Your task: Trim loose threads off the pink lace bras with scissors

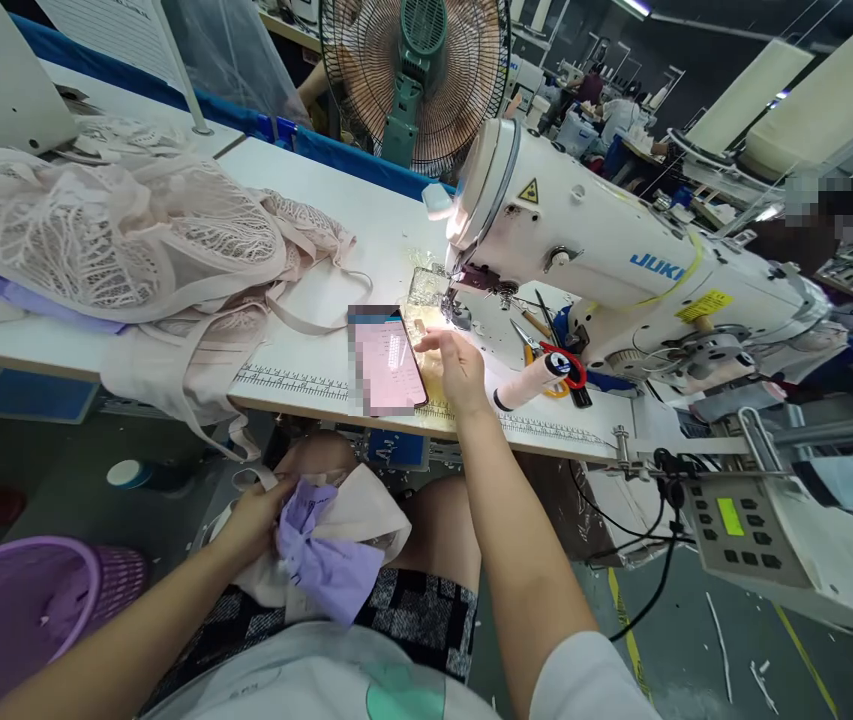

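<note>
My left hand (255, 518) is closed on a bundle of cream and purple fabric (332, 560) that rests over my lap. The purple cloth looks wrapped or knotted around the cream pieces. Over the table's front edge, my right hand (460, 368) holds nothing that I can see, its index finger stretched toward a phone (396, 365) and the other fingers loosely bent. The phone lies lit on the table, partly blurred out. Just behind that hand are the needle and presser foot of a white sewing machine (583, 230), with its lamp on.
Beige lace bras (118, 235) are piled on the left of the table. Right of my hand lie a thread cone (535, 382) and scissors (565, 370). A fan (405, 100) stands behind. A control box (733, 520) hangs at right; a purple basket (88, 580) is on the floor.
</note>
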